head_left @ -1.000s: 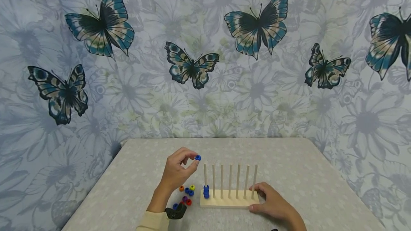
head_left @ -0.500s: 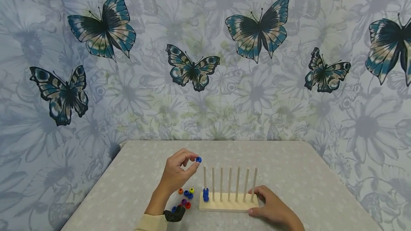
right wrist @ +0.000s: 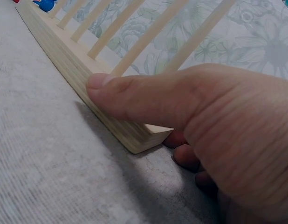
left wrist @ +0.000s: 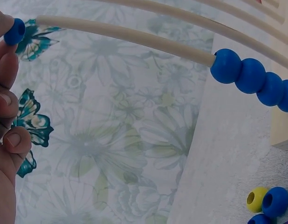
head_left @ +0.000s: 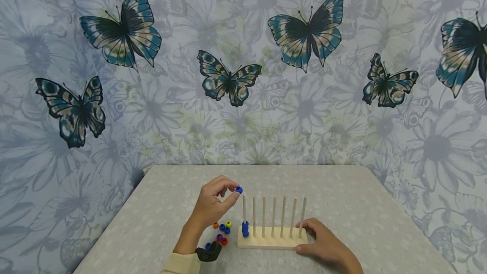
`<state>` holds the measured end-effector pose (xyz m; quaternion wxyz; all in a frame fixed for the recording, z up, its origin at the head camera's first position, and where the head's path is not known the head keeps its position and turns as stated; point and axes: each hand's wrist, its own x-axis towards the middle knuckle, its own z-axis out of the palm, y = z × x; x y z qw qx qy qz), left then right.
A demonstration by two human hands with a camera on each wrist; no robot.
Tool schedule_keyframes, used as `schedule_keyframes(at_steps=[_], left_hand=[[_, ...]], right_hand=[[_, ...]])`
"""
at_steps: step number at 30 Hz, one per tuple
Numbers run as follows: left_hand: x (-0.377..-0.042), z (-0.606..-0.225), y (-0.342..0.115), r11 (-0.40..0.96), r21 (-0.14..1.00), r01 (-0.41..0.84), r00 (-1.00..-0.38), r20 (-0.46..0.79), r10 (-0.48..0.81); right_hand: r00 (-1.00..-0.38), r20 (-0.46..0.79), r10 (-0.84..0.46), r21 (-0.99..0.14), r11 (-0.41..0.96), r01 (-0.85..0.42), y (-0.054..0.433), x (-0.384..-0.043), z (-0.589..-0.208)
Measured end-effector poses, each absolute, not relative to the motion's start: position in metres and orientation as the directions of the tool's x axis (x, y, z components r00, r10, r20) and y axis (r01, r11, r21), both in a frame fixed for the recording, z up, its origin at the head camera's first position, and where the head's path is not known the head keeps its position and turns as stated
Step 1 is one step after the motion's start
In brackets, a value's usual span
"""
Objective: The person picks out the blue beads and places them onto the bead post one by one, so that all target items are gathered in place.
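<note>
Cream sleeve [head_left: 180,262]: worn at the left, a black wrist device [head_left: 209,252] just beyond the cuff.
Right hand [head_left: 323,239]: grips the right end of a pale wooden pegboard [head_left: 272,243], thumb laid against its near edge.
Loose glossy round beads [head_left: 227,230]: blue, red, purple, orange and yellow, lying on a pale patterned table [head_left: 380,223], between its left edge and the pegboard's left end.
Leftmost wooden peg [head_left: 244,209]: one of seven upright, carrying a stack of blue beads [head_left: 245,229] at its foot.
Left hand [head_left: 211,202]: pinches a single round blue bead [head_left: 239,190] just beside that peg's tip, not touching it.
Floral grey wall [head_left: 171,126]: rises past the table's far edge, printed with teal-and-black butterflies [head_left: 310,33].
</note>
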<state>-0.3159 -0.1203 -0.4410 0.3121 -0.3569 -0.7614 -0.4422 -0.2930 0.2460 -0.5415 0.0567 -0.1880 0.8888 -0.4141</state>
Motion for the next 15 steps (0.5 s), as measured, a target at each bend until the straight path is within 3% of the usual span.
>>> schedule_keyframes(at_steps=[15], left_hand=[[-0.3164, -0.4441, -0.1177, 0.367, 0.455, 0.811, -0.567, 0.764, 0.306]], right_hand=[[-0.929, 0.048, -0.368, -0.757, 0.593, -0.274, 0.2451, -0.2940, -0.5423]])
